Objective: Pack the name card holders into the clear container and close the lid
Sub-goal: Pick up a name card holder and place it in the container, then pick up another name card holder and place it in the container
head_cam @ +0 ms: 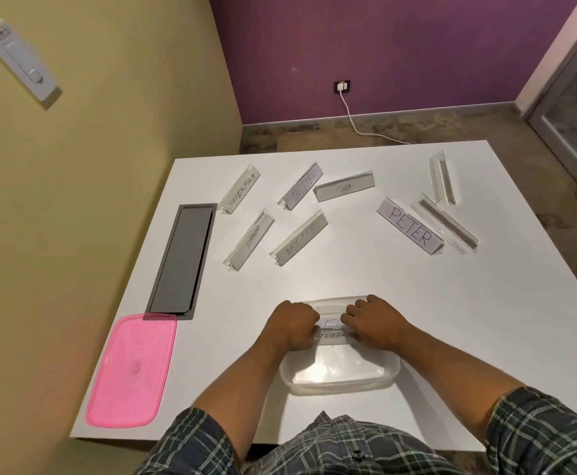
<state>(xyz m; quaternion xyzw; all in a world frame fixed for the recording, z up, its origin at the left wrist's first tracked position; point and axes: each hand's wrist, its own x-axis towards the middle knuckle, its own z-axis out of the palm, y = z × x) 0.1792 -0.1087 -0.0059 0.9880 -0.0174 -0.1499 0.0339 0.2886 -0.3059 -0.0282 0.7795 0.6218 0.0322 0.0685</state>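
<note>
A clear container point(341, 378) sits open at the table's near edge. Inside its far end lie two name card holders; the nearer one reads ZEBRA point(331, 336). My left hand point(293, 325) and my right hand point(374, 322) both reach into the container and grip the ends of these holders. The pink lid point(131, 370) lies flat at the near left corner. Several more holders stand scattered across the far half: SUPERMAN point(240, 193), ELEPHANT point(251, 240), BATMAN point(299, 243), TIGER point(344, 186), PETER point(410, 226).
A grey recessed cable tray point(182, 260) runs along the table's left side, just behind the lid. Two holders without visible names point(443, 181) stand at the far right. A white cable point(355, 121) trails over the floor beyond the table.
</note>
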